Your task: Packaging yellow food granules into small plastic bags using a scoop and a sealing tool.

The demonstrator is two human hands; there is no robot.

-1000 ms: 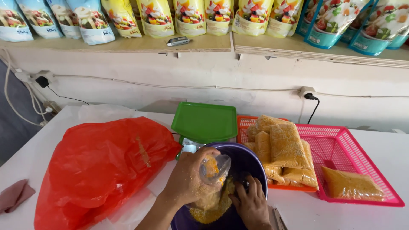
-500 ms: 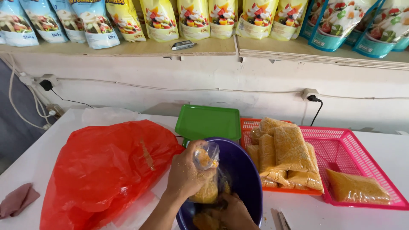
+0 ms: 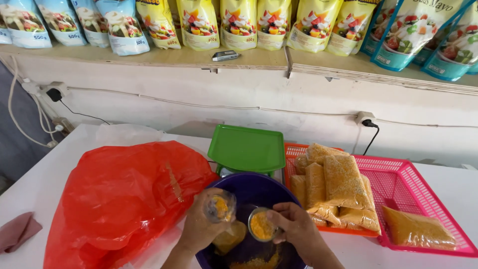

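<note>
My left hand (image 3: 199, 230) is clenched around the neck of a small clear bag (image 3: 220, 206), holding its mouth open and pointing up, with the filled lower part hanging down inside the purple bowl (image 3: 239, 187). My right hand (image 3: 298, 230) is closed on a small round cup (image 3: 261, 225) heaped with yellow-orange crumbs, its rim level and facing up. The cup sits just to the right of the bag's mouth and slightly lower, so the mouth lies up and to the left of my right grip, close but not touching. The bag's long axis runs nearly upright, tilted a little toward me at the bottom. Both hands are over the bowl, where loose crumbs (image 3: 256, 260) lie at the bottom, near my edge. Behind the bowl stands a green scale tray (image 3: 246, 148). To my right a pink basket (image 3: 438, 199) holds several filled packets (image 3: 343, 182), stacked at its left end, and one more lying flat alone at the near right. To my left a big red plastic bag (image 3: 124, 199) lies crumpled on the white worktop (image 3: 448, 259), beside the bowl.
</note>
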